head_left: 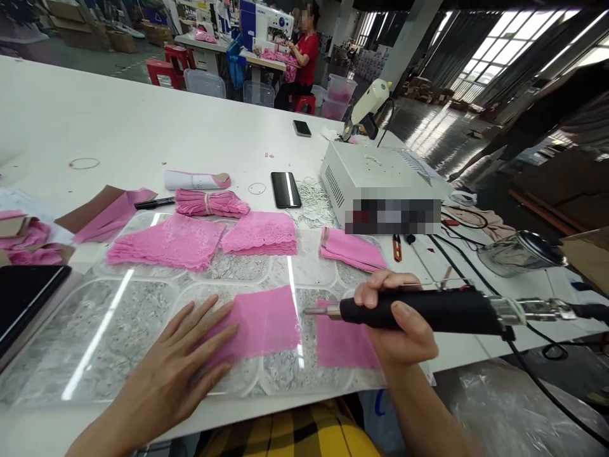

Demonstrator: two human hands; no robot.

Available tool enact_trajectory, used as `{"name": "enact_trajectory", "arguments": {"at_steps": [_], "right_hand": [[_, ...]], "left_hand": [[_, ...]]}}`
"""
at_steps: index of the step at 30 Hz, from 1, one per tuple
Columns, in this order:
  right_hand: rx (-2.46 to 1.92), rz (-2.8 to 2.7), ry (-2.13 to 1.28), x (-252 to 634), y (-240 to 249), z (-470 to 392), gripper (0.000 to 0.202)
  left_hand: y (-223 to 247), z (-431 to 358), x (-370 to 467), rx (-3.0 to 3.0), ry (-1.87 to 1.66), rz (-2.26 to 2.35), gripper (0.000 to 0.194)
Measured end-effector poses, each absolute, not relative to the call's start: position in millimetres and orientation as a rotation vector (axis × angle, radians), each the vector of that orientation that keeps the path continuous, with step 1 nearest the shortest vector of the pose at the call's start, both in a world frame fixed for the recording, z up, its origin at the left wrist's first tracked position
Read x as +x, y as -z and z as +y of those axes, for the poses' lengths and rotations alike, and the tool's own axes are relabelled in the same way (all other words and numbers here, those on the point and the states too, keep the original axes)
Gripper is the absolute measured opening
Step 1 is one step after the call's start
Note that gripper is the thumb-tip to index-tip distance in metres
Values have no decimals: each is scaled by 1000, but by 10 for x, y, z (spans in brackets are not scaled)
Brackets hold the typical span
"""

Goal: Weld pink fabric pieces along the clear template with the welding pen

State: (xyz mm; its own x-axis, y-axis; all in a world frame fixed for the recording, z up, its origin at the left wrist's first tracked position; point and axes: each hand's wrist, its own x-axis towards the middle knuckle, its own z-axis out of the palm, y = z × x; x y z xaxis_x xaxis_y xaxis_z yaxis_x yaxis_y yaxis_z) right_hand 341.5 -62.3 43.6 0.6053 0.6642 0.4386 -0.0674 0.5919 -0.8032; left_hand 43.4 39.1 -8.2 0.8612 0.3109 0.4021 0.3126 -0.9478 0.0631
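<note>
My left hand (183,362) lies flat with its fingers spread, the fingertips resting on a pink fabric piece (266,324). My right hand (402,317) is wrapped round a corded hand tool (423,309), which has a black grip and a narrow metal tip. That tip points left, close to the right edge of the fabric under my left hand; whether it touches anything I cannot tell. A second pink fabric piece (345,343) lies beneath the tool, partly hidden by my right hand. Both pieces lie on a clear, marble-patterned mat (128,317).
Behind my hands lie pink lace stacks (166,244), a tied pink bundle (209,203), a folded pink stack (354,249) and a phone (285,190). A grey metal box (380,174), cables and a glass jar (518,254) stand right. A person in red (307,54) sits sewing beyond.
</note>
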Motion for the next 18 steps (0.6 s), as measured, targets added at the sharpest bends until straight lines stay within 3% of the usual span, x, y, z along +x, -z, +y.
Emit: {"name": "enact_trajectory", "arguments": {"at_steps": [9,18], "right_hand": [[-884,-685,-348,3783,-411,-822,17],[-835,-738,-387,3704,-335,-755,17]], "left_hand": [[-31,-153,1171,-3077,853,-234,29],[35,-359,1581,-3140,723,-157,29]]}}
